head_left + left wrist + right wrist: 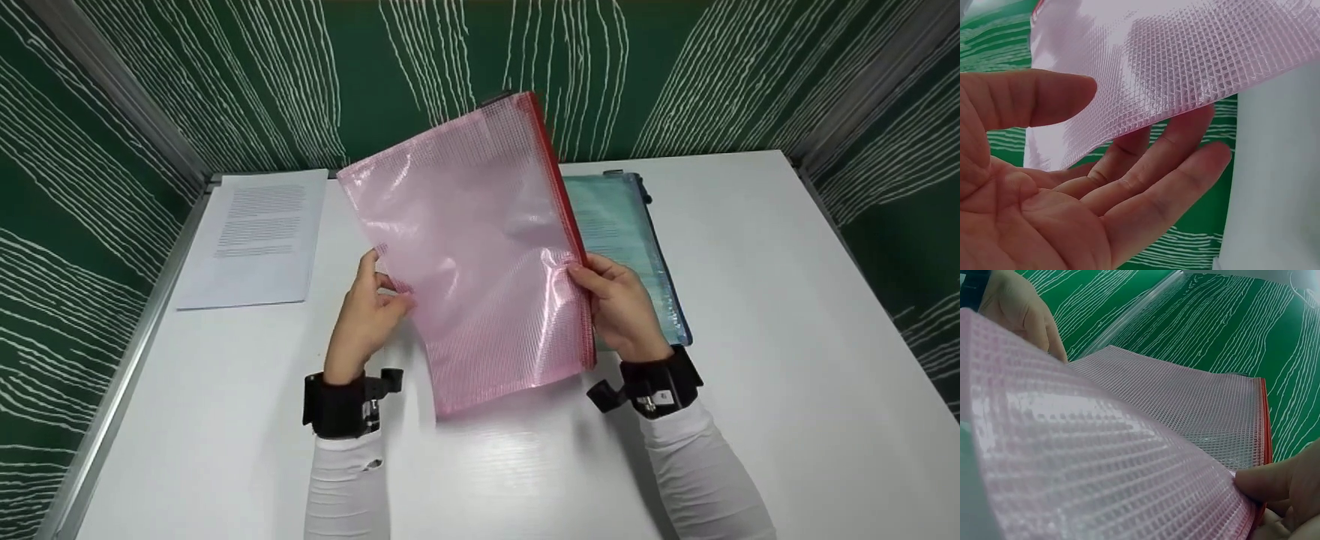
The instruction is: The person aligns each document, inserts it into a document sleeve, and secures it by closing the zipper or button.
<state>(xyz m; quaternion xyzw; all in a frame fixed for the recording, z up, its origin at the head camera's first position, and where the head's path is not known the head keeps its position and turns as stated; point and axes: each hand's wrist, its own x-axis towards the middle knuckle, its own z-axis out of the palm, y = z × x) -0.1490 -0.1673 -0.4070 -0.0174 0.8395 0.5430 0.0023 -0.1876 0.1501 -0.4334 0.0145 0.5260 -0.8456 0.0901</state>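
A pink mesh zipper pouch (472, 240) with a red zipper edge is held up, tilted, over the table. My right hand (626, 307) pinches it at the red edge, thumb in front and fingers behind; the right wrist view shows the thumb (1266, 481) pressing there, the pouch bending. My left hand (367, 322) is at the opposite edge. In the left wrist view, its thumb (1044, 95) stands apart from the mesh, and the loosely extended fingers (1168, 174) reach under the pouch's edge.
A teal zipper pouch (622, 217) with a dark zipper lies behind my right hand, partly covered by the pink one. Printed paper sheets (255, 240) lie at the back left of the white table (810, 375). Green walls with white lines (480, 60) enclose the far side.
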